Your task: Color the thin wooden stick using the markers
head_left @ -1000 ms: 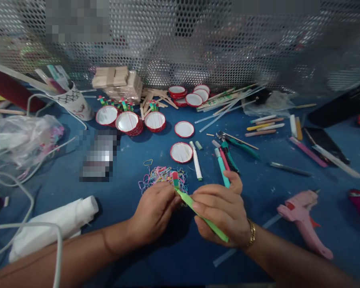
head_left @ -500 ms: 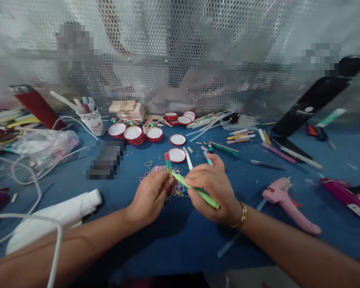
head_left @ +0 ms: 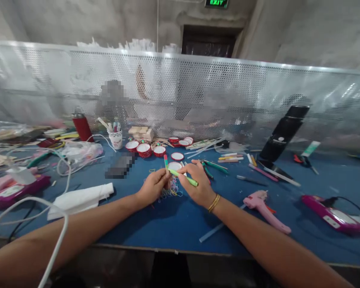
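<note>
My left hand (head_left: 155, 185) pinches a small flat stick (head_left: 165, 161), upright, with red and green bands at its top. A light green marker (head_left: 189, 179) is gripped in my right hand (head_left: 198, 185), its tip at the stick just above my left fingers. Below and behind the hands lies a tangle of thin coloured loops (head_left: 174, 188), partly covered by my fingers. A white disc with a red rim (head_left: 175, 165) sits just beyond the hands, and another red-rimmed disc (head_left: 177, 156) lies behind it.
Stacks of red-rimmed discs (head_left: 144, 150) stand at the back near a cup of pens (head_left: 116, 140). A pink glue gun (head_left: 262, 208) lies right, a white roll (head_left: 81, 199) left. A white cable (head_left: 63, 236) crosses over my left forearm. Pliers (head_left: 208, 169) lie beyond my right hand.
The view has tilted upward, now showing the wall above the perforated screen and the table's front edge. Both hands keep hold of the stick and marker, with the marker tip still at the stick.
</note>
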Available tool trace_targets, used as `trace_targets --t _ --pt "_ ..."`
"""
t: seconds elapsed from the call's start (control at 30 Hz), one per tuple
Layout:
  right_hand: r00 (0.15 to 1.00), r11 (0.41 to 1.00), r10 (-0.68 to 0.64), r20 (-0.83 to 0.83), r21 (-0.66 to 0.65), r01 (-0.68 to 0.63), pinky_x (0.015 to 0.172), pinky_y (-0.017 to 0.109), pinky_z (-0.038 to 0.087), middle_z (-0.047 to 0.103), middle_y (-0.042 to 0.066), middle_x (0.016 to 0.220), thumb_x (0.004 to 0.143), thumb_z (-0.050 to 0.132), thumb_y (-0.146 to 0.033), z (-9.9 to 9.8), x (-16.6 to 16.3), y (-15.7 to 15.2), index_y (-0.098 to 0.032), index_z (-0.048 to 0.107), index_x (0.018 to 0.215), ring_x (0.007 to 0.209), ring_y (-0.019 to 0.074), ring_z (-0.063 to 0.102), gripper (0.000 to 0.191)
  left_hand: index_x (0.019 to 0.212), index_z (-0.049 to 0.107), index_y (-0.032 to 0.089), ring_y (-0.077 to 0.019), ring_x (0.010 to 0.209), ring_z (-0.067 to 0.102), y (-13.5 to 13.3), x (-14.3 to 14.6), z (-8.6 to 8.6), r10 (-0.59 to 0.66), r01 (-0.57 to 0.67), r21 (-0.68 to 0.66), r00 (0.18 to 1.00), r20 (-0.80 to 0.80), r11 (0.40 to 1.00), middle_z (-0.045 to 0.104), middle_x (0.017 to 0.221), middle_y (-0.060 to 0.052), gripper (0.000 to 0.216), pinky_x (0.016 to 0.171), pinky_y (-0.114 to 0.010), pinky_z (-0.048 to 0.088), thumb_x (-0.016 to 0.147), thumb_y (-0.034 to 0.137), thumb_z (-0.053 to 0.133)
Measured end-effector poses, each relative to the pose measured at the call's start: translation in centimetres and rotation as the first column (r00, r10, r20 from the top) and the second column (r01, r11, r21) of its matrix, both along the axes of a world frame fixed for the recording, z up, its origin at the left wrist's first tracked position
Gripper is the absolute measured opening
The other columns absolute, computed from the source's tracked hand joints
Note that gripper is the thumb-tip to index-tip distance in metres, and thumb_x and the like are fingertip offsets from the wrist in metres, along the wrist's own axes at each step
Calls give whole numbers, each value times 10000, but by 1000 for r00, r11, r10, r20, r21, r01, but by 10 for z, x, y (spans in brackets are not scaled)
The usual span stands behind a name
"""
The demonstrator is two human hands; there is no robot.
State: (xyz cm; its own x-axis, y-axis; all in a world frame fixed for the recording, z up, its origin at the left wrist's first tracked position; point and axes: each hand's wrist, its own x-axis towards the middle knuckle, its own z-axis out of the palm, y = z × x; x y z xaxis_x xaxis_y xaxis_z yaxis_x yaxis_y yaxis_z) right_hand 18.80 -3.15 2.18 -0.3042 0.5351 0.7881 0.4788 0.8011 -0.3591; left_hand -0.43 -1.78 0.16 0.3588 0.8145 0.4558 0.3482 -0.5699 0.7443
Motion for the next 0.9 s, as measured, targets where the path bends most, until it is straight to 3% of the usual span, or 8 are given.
trace_targets --t 0.27,0.43,0.67,0.9 --pt "1000 1000 7 12 30 -7 1059 406 276 699 -15 869 894 505 -262 4 0 -4 -233 597 834 845 168 621 113 734 500 170 -94 517 463 -4 5 0 -28 37 -95 995 94 995 537 581 33 411 509 -214 363 920 534 455" --pt "1000 1000 12 4 8 -12 1069 410 261 698 -29 836 862 532 -243 5 0 -3 -235 596 809 822 164 626 84 726 494 166 -85 496 443 -2 4 -4 -103 122 -177 989 110 977 532 580 33 427 481 -208 339 905 553 475" --pt "999 1000 20 -26 21 -19 1074 408 251 730 -28 959 878 519 -218 4 3 0 -264 649 940 887 162 650 151 726 499 168 -77 435 399 -2 6 3 -46 76 -214 989 143 974 532 541 37 457 436 -206 295 885 595 474" --pt "999 994 -21 -30 105 24 1064 405 271 734 -15 943 843 585 -223 4 0 -3 -256 657 940 891 169 654 125 738 485 174 -91 481 438 -1 6 -1 -42 53 -137 996 85 989 540 565 36 455 480 -213 342 912 590 421"
